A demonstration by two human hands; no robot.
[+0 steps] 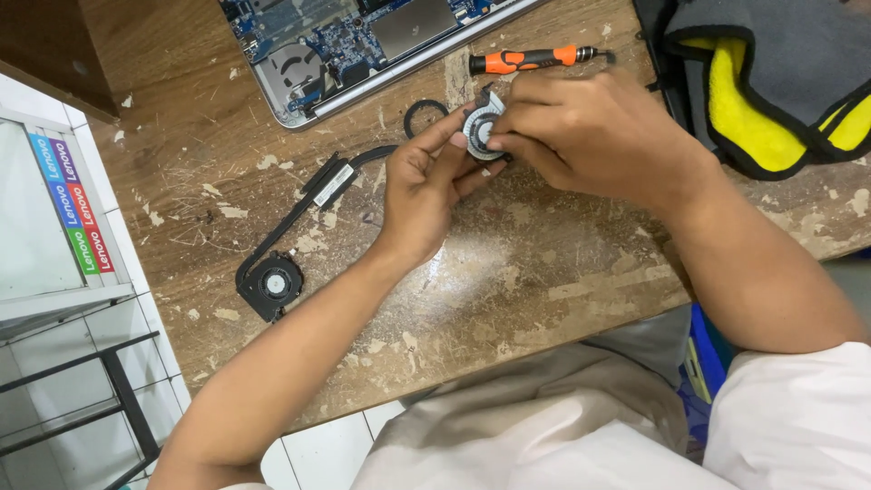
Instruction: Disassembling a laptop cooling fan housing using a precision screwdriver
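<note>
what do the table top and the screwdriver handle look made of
Table top: apparently wood, with a worn brown finish; pale patches show where the surface has flaked. Screwdriver: the handle looks like matte black and orange plastic or rubber, with a metal tip; the exact material is unclear.

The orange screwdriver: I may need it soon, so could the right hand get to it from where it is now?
Probably yes: the screwdriver lies bare on the table just beyond the right hand, though that hand is on the small fan.
</note>
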